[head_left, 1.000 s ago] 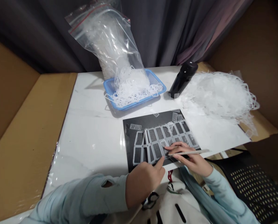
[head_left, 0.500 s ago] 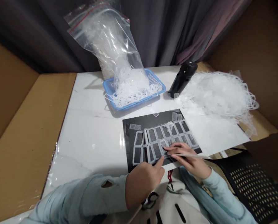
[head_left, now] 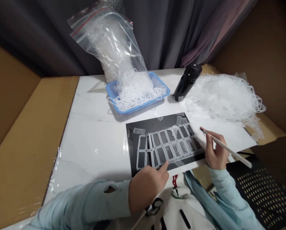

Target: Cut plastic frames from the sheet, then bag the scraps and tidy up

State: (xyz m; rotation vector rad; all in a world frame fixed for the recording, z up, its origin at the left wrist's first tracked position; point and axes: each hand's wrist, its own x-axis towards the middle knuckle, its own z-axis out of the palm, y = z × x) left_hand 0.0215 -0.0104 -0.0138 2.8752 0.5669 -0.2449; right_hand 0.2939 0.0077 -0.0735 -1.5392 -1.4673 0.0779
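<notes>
The fingers of the right hand are pinched closed around a white stick, its dark tip beyond the mat's right edge and its blunt end slanting towards the chair. The left hand has its index finger stretched out to the near edge of the frames, the other fingers curled under; whether they grip anything cannot be told. The frames lie in two joined rows on the black mat, with loose clear pieces about them. Beyond, on the white table, a clear bag leans into the blue basket of white loops. A black bottle stands beside a white heap.
</notes>
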